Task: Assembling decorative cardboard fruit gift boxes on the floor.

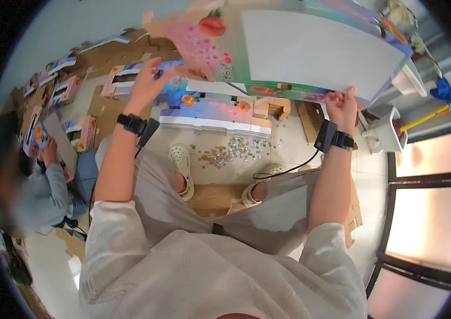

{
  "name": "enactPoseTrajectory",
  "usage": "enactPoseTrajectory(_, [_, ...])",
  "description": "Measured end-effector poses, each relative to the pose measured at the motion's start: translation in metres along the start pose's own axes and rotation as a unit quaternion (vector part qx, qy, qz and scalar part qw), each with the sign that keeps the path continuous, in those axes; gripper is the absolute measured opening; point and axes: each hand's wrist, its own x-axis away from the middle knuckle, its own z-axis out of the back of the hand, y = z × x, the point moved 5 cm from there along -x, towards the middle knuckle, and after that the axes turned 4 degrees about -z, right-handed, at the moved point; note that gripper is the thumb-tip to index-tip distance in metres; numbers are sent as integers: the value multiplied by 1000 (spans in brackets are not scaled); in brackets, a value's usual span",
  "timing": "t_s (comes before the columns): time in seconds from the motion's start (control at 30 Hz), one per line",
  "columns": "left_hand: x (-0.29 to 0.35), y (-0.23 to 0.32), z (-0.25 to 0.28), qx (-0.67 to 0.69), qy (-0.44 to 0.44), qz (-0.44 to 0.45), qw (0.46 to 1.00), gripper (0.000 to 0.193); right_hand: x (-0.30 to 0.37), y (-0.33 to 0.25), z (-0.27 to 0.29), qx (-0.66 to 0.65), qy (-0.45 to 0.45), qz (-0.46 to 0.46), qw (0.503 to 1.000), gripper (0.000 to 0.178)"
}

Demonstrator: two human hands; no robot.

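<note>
A large printed cardboard sheet (310,50) with a blank white middle and colourful fruit-and-flower borders is held up in front of me. My right hand (341,109) grips its lower edge near the right corner, fingers curled. To the left, my left hand (148,82) has its fingers apart beside the sheet's pink end and holds nothing. Beneath the sheet, a stack of printed cardboard pieces (215,118) lies on the floor, a bare brown cardboard piece (277,109) at its right end. Small round punched-out discs (231,151) are scattered between my shoes.
At the left a co-worker (39,196) sits holding a printed cardboard piece (58,141). More printed cardboard pieces (122,80) lie on brown cardboard at the back left. A white bin (387,130), a yellow pole (438,112) and a glazed door (427,218) are at the right.
</note>
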Motion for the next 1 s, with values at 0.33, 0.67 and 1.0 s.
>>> enactPoseTrajectory(0.33, [-6, 5, 30, -6, 183, -55, 982, 71, -7, -3, 5, -46, -21, -19, 999, 29])
enactPoseTrajectory(0.67, [2, 26, 38, 7, 249, -43, 967, 68, 33, -34, -46, 141, -114, 241, 954, 19])
enactPoseTrajectory(1.0, [16, 95, 23, 137, 63, -198, 969, 46, 83, 14, -106, 538, -157, 475, 678, 33])
